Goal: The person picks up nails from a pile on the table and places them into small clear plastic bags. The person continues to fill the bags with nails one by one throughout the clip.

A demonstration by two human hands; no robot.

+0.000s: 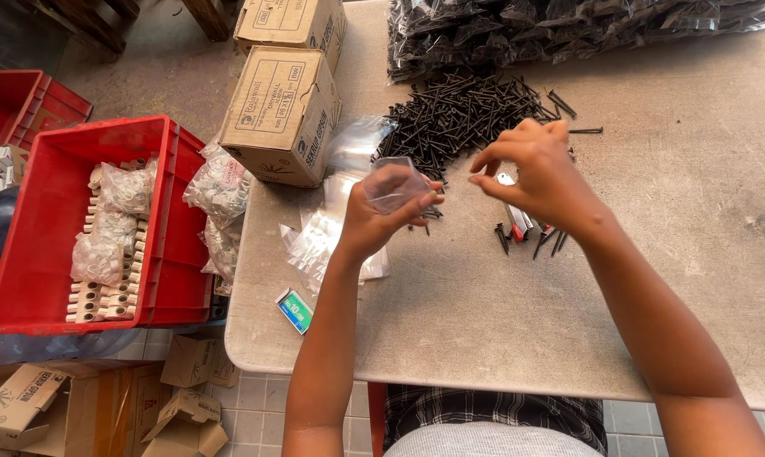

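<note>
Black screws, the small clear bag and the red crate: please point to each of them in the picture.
black screws [458, 114]: head view, middle of the loose pile on the table.
small clear bag [395, 186]: head view, its upper part, held in the left hand [374, 224].
red crate [39, 211]: head view, its bare left inner wall.

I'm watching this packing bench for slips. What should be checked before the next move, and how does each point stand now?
1. Left hand holds the small clear bag: ok.
2. Bag mouth open: cannot tell.
3. Right hand has screws in its grip: cannot tell, fingers pinched together.
4. Loose screws on the table near the hands: ok.
5. Spare bags lie beside the left hand: ok.
6. Small screw bunch below the right hand, away from the edge: ok.
</note>
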